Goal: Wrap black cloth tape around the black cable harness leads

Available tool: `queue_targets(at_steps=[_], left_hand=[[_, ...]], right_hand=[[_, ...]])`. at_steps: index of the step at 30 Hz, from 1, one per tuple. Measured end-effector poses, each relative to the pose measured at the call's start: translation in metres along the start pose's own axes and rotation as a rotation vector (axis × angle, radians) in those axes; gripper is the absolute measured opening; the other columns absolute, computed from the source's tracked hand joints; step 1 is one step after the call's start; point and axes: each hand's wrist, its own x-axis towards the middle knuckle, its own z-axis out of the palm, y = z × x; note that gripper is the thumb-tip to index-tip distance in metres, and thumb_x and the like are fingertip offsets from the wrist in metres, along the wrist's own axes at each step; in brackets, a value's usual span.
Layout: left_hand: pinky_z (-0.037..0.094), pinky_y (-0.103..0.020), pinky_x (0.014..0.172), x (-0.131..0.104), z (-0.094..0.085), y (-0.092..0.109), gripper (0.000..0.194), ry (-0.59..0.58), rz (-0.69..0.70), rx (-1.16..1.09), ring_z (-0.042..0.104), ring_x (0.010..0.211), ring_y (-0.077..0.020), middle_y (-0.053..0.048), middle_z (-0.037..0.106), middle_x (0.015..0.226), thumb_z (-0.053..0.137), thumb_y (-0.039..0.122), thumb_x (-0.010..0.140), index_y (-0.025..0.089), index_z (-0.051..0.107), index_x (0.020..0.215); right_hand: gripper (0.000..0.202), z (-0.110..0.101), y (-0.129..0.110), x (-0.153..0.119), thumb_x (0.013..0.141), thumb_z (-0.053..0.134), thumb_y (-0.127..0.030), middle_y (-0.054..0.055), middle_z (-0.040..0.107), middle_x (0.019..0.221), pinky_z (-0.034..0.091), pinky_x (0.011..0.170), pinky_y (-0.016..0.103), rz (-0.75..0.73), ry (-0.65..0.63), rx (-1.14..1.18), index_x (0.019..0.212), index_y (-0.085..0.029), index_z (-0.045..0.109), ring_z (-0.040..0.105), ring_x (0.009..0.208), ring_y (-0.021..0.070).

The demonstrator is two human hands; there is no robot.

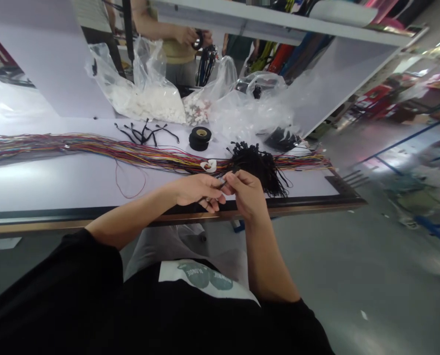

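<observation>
So I've got both hands pinched together just over the near edge of the workbench [94, 182], working a small dark piece [223, 181] between my fingertips. It's too small to tell exactly what it is, looks like the end of a thin wire with a black sleeve on it. My left hand [197, 192] is curled nearly closed with thumb and forefinger nipping the piece, and my right hand [246, 193] is pinched on it from the other side, wrist bent and forearm coming up steep from my lap. I'd say this stuff is featherlight, floppy and a bit slick, so best to grip right near the tip, not further back where it just bends away. The big bundle of coloured wires [131, 153] lies along the bench just beyond my hands, with the black-tipped ends [258, 165] fanned out beside my right hand, and a roll of black tape [200, 138] behind that.
</observation>
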Motion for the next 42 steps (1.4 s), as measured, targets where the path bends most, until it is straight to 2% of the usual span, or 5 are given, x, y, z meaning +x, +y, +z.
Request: queue_targets(at_steps=[6,11,16,24,42], left_hand=[[0.013,-0.012,0.032,-0.004,-0.006,-0.013,0.008,0.256,0.078,-0.231,0.025,0.031,0.0022,0.005,0.046,0.050,0.056,0.016,0.078,0.011,0.057,0.072],[0.012,-0.013,0.034,-0.013,-0.017,-0.030,0.006,0.517,0.211,-0.240,0.026,0.033,0.0014,0.005,0.047,0.051,0.057,0.015,0.073,0.013,0.054,0.069],[0.014,-0.015,0.037,-0.017,-0.019,-0.041,0.011,0.606,0.275,-0.184,0.026,0.036,0.0005,0.007,0.043,0.051,0.063,0.019,0.066,0.013,0.053,0.066],[0.027,-0.018,0.047,-0.017,-0.010,-0.048,0.009,0.769,0.473,0.016,0.033,0.045,-0.0044,0.009,0.038,0.052,0.055,0.014,0.071,0.017,0.053,0.079],[0.041,-0.023,0.069,-0.027,0.010,-0.048,0.011,0.811,0.618,0.372,0.051,0.071,-0.0115,0.001,0.056,0.074,0.053,0.028,0.077,0.017,0.055,0.079]], right_hand=[[0.030,0.008,0.014,0.003,0.072,0.058,-0.046,-0.004,0.044,0.050,0.041,0.057,0.027,-0.067,0.050,-0.094,0.056,-0.021,0.054,0.049,0.057,0.0130],[0.037,0.001,0.034,0.004,0.073,0.056,-0.031,0.008,0.065,0.097,0.046,0.077,0.037,-0.143,-0.226,-0.592,0.108,-0.019,0.060,0.060,0.087,0.0208],[0.043,0.007,0.052,-0.002,0.071,0.052,-0.010,0.015,0.062,0.119,0.034,0.098,0.048,-0.269,-0.374,-1.067,0.114,-0.016,0.058,0.049,0.118,0.0291],[0.036,0.005,0.025,-0.026,0.076,0.052,-0.029,0.006,0.067,0.108,0.047,0.083,0.038,-0.264,-0.207,-0.561,0.110,-0.023,0.058,0.062,0.094,0.0218],[0.030,0.014,0.010,-0.046,0.079,0.052,-0.029,0.008,0.068,0.106,0.048,0.082,0.039,-0.426,-0.057,-0.670,0.107,-0.023,0.059,0.062,0.096,0.0236]])
